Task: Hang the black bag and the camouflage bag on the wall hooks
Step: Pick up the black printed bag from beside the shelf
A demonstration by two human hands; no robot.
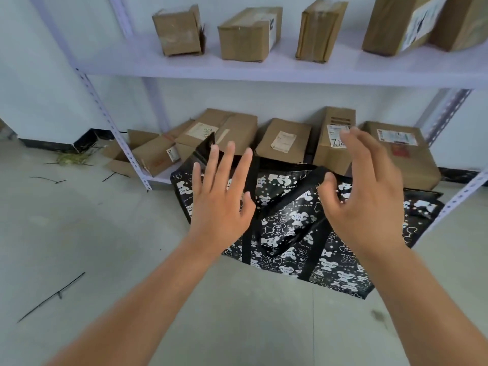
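Note:
The black bag [290,220], printed with white cartoon bears, lies flat on the floor against the bottom shelf, its black straps running across it. My left hand [221,196] hovers over the bag's left part, fingers spread, holding nothing. My right hand [369,196] is above the bag's upper middle, fingers apart and curled, its thumb close to a folded strap. No camouflage bag and no wall hooks are in view.
A white metal shelf rack [264,70] stands against the wall with several cardboard boxes [248,33] on the upper shelf and more boxes [285,138] on the bottom level. Black cable ties [52,297] and some debris lie on the grey floor at left.

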